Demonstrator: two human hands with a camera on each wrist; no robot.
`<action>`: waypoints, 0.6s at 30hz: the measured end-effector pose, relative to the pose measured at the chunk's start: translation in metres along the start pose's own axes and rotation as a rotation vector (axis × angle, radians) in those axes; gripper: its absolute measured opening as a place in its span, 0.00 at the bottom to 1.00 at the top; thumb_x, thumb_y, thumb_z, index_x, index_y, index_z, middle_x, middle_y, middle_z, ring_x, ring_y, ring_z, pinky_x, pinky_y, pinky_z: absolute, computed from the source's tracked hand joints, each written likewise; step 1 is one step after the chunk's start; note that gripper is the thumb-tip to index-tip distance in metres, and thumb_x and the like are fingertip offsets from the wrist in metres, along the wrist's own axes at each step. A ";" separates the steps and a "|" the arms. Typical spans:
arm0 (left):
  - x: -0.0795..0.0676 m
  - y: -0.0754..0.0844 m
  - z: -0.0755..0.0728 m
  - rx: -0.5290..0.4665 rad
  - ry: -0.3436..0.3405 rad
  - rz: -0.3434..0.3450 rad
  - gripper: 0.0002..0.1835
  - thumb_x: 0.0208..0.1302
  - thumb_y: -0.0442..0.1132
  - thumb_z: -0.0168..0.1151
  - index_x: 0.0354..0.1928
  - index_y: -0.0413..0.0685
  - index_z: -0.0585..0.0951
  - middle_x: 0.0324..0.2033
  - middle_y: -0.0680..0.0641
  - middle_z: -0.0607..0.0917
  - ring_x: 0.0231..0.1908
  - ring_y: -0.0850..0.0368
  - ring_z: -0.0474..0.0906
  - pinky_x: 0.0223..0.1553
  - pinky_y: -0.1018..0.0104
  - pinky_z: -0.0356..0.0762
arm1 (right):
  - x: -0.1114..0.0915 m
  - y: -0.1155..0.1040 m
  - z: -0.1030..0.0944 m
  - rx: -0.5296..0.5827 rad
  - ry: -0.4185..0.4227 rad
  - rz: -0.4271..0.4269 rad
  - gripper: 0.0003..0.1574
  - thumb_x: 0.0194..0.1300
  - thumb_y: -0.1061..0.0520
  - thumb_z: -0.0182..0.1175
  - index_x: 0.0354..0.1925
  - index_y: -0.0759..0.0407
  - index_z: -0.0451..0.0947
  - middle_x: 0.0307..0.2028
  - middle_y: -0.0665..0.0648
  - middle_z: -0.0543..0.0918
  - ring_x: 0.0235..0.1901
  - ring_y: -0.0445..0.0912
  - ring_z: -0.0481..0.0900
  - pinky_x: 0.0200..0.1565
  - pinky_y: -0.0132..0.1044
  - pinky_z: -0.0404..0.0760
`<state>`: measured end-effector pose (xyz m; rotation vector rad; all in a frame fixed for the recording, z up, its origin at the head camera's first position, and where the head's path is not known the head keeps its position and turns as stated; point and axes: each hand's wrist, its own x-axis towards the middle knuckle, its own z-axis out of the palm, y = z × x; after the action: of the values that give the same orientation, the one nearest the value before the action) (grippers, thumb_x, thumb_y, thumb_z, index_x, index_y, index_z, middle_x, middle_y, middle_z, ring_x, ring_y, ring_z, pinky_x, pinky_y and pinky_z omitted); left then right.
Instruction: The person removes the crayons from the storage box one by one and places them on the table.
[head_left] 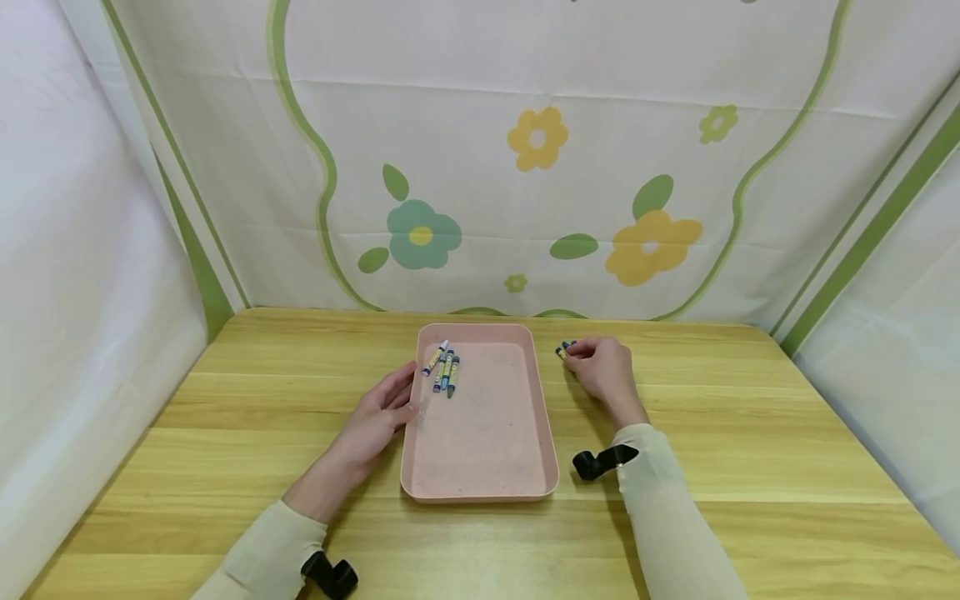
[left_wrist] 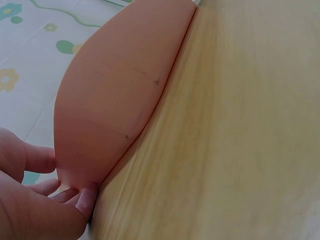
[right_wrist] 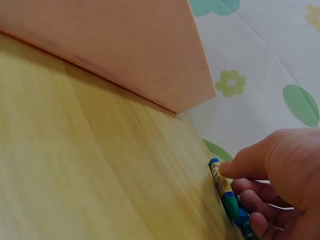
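A pink rectangular tray (head_left: 487, 450) lies on the wooden table, with several crayons (head_left: 453, 377) grouped near its upper left corner. At the tray's left side, my left hand (head_left: 378, 417) grips the rim, thumb over the edge and fingers along the outer wall. Right of the tray, my right hand (head_left: 603, 371) pinches crayons low over the table. In the right wrist view, the thumb presses a green crayon (right_wrist: 223, 186) with a yellow wrapper. A blue one (right_wrist: 242, 216) sits beside it, partly covered by the fingers; how many crayons are there is hidden.
Behind the table (head_left: 735, 400) hangs a white cloth (head_left: 465, 150) printed with flowers and green lines, and similar cloth closes both sides. A black wrist mount (head_left: 603, 462) sits on each sleeve.
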<state>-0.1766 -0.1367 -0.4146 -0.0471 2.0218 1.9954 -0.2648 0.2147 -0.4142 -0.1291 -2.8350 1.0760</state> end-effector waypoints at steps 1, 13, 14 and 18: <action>0.000 0.000 0.000 -0.001 0.000 0.001 0.36 0.80 0.30 0.50 0.85 0.52 0.54 0.85 0.45 0.56 0.85 0.45 0.52 0.83 0.46 0.55 | 0.000 0.000 0.000 0.006 0.000 0.001 0.11 0.70 0.54 0.69 0.46 0.56 0.92 0.48 0.60 0.93 0.53 0.58 0.87 0.60 0.53 0.83; 0.000 0.000 0.000 -0.006 -0.003 0.000 0.36 0.80 0.30 0.50 0.85 0.52 0.54 0.85 0.45 0.55 0.85 0.45 0.51 0.83 0.47 0.55 | -0.004 -0.012 -0.009 0.093 -0.006 0.011 0.16 0.73 0.48 0.66 0.50 0.54 0.91 0.47 0.58 0.92 0.47 0.53 0.86 0.49 0.42 0.83; 0.000 0.000 0.000 -0.007 -0.004 0.000 0.36 0.80 0.30 0.50 0.85 0.52 0.54 0.85 0.45 0.55 0.85 0.45 0.51 0.83 0.47 0.55 | -0.003 -0.013 -0.009 0.095 -0.006 0.008 0.16 0.73 0.48 0.66 0.50 0.54 0.91 0.47 0.58 0.92 0.47 0.52 0.86 0.49 0.42 0.83; -0.001 0.000 0.000 -0.007 -0.011 0.008 0.36 0.80 0.29 0.49 0.85 0.51 0.54 0.85 0.44 0.55 0.85 0.44 0.51 0.83 0.46 0.55 | -0.004 -0.015 -0.011 0.097 -0.001 -0.008 0.15 0.72 0.49 0.67 0.50 0.54 0.91 0.46 0.58 0.92 0.47 0.52 0.86 0.48 0.40 0.82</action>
<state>-0.1757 -0.1369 -0.4142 -0.0303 2.0111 2.0034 -0.2600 0.2101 -0.3967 -0.1091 -2.7750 1.2101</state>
